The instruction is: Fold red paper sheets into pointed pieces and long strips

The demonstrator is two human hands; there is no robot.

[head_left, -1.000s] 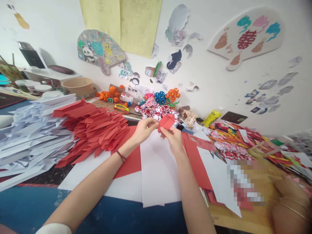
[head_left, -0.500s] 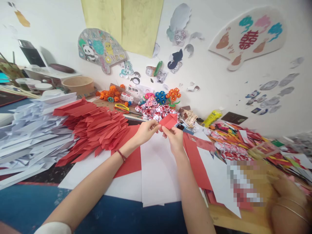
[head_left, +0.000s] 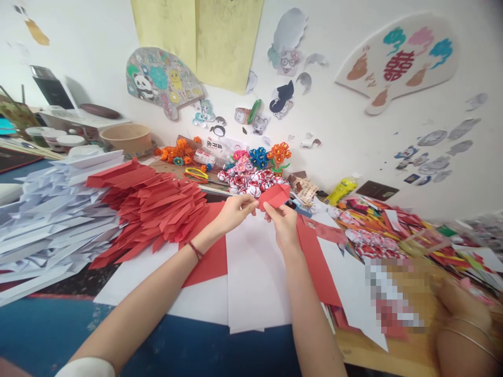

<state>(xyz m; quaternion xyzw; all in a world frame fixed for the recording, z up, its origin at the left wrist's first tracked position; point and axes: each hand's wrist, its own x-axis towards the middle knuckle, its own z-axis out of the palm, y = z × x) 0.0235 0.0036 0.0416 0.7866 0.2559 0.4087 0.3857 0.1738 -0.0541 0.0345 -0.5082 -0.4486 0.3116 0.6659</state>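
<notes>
Between both my hands I hold a small folded piece of red paper [head_left: 275, 197] above the white sheets [head_left: 257, 277]. My left hand [head_left: 238, 209] pinches its left end. My right hand [head_left: 282, 217] grips its lower edge, thumb in front. To the left lies a heap of folded red paper strips [head_left: 157, 204], and beyond it a bigger heap of folded white paper strips [head_left: 58, 209]. Red sheets [head_left: 210, 256] lie partly under my left forearm, and another red sheet [head_left: 318, 262] lies right of the white ones.
Behind my hands are red-and-white paper balls [head_left: 251, 182], pipe-cleaner flowers [head_left: 259, 157] and yellow-handled scissors [head_left: 196, 173]. A yellow bottle [head_left: 341, 189] stands by the wall. At the lower right, another person's hand [head_left: 459, 303] with bracelets is over a wooden board [head_left: 373, 356].
The red paper has shifted slightly right and turned a little in my fingers, showing more of its face. My right hand has moved slightly right with it.
</notes>
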